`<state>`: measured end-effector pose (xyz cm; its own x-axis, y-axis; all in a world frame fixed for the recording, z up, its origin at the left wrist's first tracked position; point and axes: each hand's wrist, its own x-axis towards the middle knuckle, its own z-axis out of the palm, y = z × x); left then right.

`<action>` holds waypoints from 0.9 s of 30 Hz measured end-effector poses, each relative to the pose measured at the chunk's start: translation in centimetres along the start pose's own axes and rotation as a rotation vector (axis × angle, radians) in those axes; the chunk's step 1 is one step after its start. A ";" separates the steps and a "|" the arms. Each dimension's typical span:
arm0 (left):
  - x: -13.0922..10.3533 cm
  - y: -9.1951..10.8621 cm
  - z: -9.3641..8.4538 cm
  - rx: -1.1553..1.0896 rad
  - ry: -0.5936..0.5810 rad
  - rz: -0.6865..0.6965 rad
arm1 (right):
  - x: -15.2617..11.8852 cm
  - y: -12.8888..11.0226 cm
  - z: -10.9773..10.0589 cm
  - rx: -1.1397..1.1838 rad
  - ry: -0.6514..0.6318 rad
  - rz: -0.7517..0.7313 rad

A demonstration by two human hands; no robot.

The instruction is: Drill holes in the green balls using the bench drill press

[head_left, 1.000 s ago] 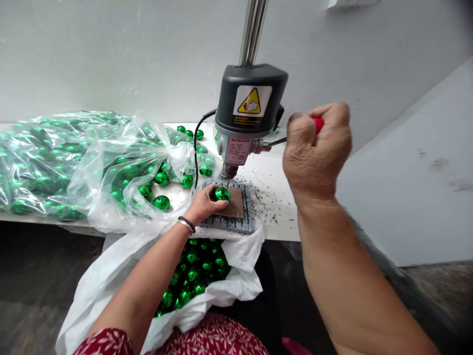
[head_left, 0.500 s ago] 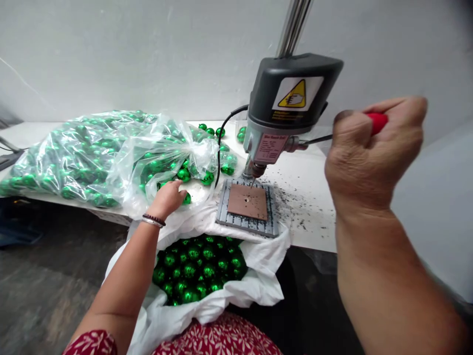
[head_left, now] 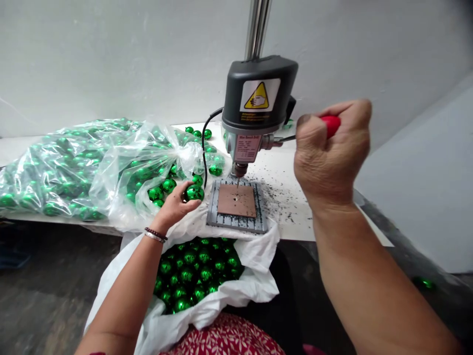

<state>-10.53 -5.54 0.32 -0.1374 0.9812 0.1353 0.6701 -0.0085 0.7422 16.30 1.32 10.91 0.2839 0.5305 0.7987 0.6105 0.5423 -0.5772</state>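
Observation:
Between the thumb and fingers of my left hand (head_left: 175, 206) is a shiny green ball (head_left: 194, 192), held just left of the drill's base. My right hand (head_left: 330, 150) is wrapped round the red knob (head_left: 331, 126) of the drill press lever. The dark grey drill head (head_left: 259, 93) stands over a brown square plate (head_left: 236, 200) with a small hole, lying on the slotted metal base (head_left: 260, 223). The thin bit ends close above that plate. Several more green balls (head_left: 169, 186) lie at the mouth of a clear plastic bag (head_left: 107, 165).
A white cloth sack (head_left: 254, 291) full of green balls hangs open below the table edge. Dark shavings (head_left: 283, 199) are scattered over the white table (head_left: 295, 170). A black cable (head_left: 204, 153) curves left of the drill. One green ball (head_left: 426, 283) lies low at the right.
My left hand has moved right and now holds a green ball clear of the bag's mouth. The view has shifted, and my right hand still grips the red knob.

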 end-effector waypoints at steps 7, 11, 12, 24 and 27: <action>-0.3 3.4 3.6 -0.619 -0.227 -0.157 | 0.0 0.0 0.0 0.014 -0.001 -0.033; 0.2 3.8 5.3 -0.852 -0.242 -0.274 | -0.1 0.0 -0.1 0.015 -0.011 -0.043; 0.4 3.7 5.5 -0.844 -0.235 -0.274 | -0.1 0.0 -0.1 0.013 -0.018 -0.042; 3.4 3.6 5.8 -0.160 -0.159 0.011 | 0.0 0.2 -0.2 -0.057 -0.085 -0.033; 4.2 3.4 6.6 -0.110 -0.184 0.026 | 0.0 0.3 -0.2 -0.050 -0.080 -0.035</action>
<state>-3.97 -0.14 -0.92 0.0207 0.9990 0.0407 0.5866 -0.0450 0.8086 16.63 1.39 10.74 0.2030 0.5629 0.8012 0.6557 0.5295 -0.5382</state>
